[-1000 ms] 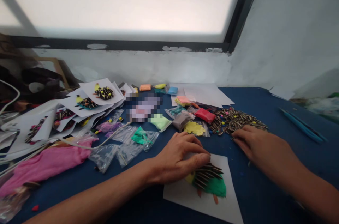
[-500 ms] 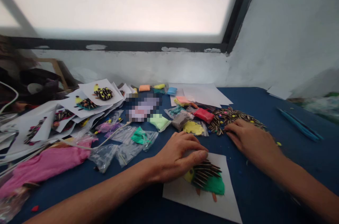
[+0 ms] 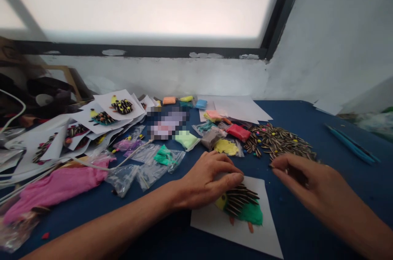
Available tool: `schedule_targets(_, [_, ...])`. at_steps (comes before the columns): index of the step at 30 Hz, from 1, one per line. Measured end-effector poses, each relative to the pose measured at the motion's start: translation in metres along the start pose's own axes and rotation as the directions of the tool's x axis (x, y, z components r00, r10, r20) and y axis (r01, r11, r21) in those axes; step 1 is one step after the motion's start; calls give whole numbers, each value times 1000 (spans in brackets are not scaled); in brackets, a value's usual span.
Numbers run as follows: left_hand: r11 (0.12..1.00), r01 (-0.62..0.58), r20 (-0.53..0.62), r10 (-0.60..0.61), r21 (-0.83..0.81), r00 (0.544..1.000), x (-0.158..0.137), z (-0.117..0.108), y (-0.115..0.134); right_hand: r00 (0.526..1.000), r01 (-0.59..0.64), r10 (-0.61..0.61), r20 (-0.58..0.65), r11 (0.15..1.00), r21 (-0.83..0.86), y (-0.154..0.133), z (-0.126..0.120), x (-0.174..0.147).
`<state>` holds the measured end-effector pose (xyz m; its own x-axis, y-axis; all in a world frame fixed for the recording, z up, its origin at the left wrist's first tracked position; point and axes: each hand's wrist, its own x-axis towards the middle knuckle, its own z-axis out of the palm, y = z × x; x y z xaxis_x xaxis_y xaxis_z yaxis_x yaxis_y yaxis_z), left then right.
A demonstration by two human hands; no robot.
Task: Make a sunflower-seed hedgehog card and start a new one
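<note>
A white sheet of paper (image 3: 208, 227) lies before me, bearing a hedgehog (image 3: 250, 213) of green and yellow clay with striped sunflower seeds as spines and brown clay feet. My left hand (image 3: 211, 178) rests on the sheet's upper left part, fingers laid flat and thumb stretched over the hedgehog's top edge, covering part of it. To the right, just above the table, my right hand (image 3: 302, 180) pinches thumb and forefinger together; a small dark tip of a sunflower seed (image 3: 271, 166) shows between them. Beyond it spreads the pile of sunflower seeds (image 3: 285, 143), dotted with small coloured balls.
Blue tweezers (image 3: 353, 145) lie at the right. Behind the sheet are clay packs, including red (image 3: 238, 132) and yellow (image 3: 225, 147). Clear bags, a pink cloth-like piece (image 3: 58, 188), a white cable and a stack of finished seed pictures (image 3: 115, 108) fill the left.
My right hand has drawn back from the seed pile toward me, with a seed in its fingertips. The left hand stays on the paper. The view has shifted slightly.
</note>
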<state>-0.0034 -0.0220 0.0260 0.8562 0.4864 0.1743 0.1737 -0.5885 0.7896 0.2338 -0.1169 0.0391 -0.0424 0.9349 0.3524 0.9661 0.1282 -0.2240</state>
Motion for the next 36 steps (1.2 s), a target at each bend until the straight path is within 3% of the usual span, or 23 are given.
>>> schedule_targets(3, [1000,-16,-4,16,3,1000,0,0,-1,996,41,-57,63,972,233,-22,-3,-18])
schedule_targets(8, [999,-34,-19,34,8,999,-1,2,-3,990,117,-137,38,935,334,-40,0,-33])
schedule_targets(29, [998,-43,-8,43,53,999,0,2,-1,969,246,-249,-1,954,170,-43,18,-38])
schedule_targets(36, [997,-47,-12,48,56,999,-1,2,-1,960,269,-272,69,962,54,-41,20,-42])
